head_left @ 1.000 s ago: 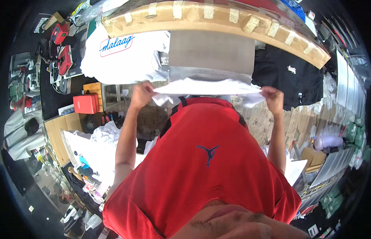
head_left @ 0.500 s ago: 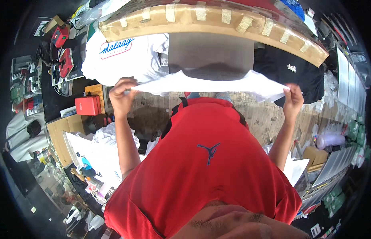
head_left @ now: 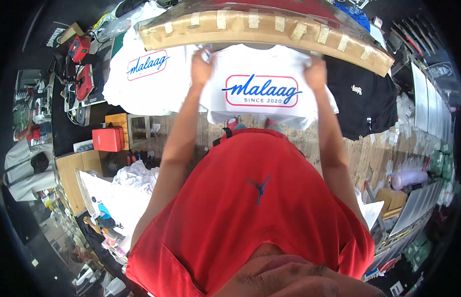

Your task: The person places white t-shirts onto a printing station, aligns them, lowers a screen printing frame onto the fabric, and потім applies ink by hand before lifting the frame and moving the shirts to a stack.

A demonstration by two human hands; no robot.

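A white T-shirt [head_left: 257,62] with blue script inside a red rounded outline hangs spread before me, over the spot where a grey board was. My left hand [head_left: 201,69] is closed on its upper left edge, slightly blurred. On its upper right edge my right hand [head_left: 315,72] is closed, also blurred. Another white printed shirt [head_left: 129,86] lies left of it, and a black shirt [head_left: 366,104] lies to its right. A long brown cardboard-covered bar [head_left: 267,32] with tape strips runs just behind my hands.
Red machines [head_left: 84,81] and a red box [head_left: 107,139] stand at the left, above a cardboard box [head_left: 77,168]. White cloth [head_left: 134,180] is heaped lower left. Pale racks [head_left: 423,99], a brown carton [head_left: 391,200] and a wrapped roll [head_left: 408,175] are at the right.
My hands have moved up toward the brown bar and, since half a second ago, closer together. The white T-shirt has gone from a narrow strip to spread out, showing its print.
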